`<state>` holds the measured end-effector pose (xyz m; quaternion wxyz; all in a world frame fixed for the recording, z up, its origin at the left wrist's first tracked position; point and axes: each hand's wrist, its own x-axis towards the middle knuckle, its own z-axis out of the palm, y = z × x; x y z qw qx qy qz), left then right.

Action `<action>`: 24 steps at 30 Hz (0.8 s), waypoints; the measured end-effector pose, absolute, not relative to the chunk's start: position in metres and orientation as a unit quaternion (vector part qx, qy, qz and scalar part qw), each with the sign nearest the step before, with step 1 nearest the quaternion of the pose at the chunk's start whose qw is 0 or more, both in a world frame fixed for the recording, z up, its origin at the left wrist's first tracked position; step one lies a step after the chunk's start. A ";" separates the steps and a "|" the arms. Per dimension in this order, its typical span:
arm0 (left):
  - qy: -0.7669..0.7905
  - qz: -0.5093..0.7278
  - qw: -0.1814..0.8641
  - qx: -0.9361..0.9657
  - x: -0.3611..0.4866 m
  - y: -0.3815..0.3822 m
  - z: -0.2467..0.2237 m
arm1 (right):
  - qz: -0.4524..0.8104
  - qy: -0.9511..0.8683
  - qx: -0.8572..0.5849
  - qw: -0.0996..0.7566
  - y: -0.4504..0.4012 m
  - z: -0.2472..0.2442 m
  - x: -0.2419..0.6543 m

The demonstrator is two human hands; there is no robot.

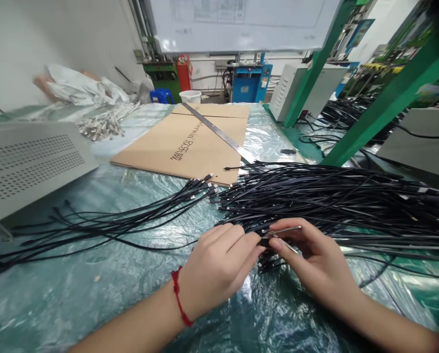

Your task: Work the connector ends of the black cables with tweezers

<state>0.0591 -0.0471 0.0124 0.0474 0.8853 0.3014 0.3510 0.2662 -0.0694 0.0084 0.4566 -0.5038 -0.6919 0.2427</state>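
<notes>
My left hand [225,255], with a red cord around its wrist, is closed on a black cable near its end. A stretch of black cable [160,248] runs out leftward from behind that hand. In my right hand [315,260], a pair of metal tweezers [288,229] is pinched between thumb and fingers, its two arms spread. The tweezers' tips meet the dark connector [265,241] at the left fingertips; the exact contact is hidden. Just beyond the hands lies a large heap of black cables [315,196]. A smaller bundle of cables [131,220] is spread to the left.
A cardboard sheet [205,142] lies ahead with a steel ruler [219,131] across it. Grey perforated equipment [32,162] stands at left, near a pile of small metallic-looking parts [102,125]. A green post [384,98] slants up at right. Clear plastic covers the green table [131,289].
</notes>
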 end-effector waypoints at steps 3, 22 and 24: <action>0.331 0.380 0.141 0.853 0.062 -0.046 0.012 | 0.307 -0.670 -0.497 0.458 -0.067 0.008 0.265; 0.594 0.244 0.023 0.766 -0.008 0.044 0.006 | 0.203 -0.636 -0.408 0.622 0.014 0.036 0.399; 0.616 0.198 0.011 0.763 -0.018 0.049 0.005 | 0.131 -0.676 -0.402 0.603 0.018 0.043 0.431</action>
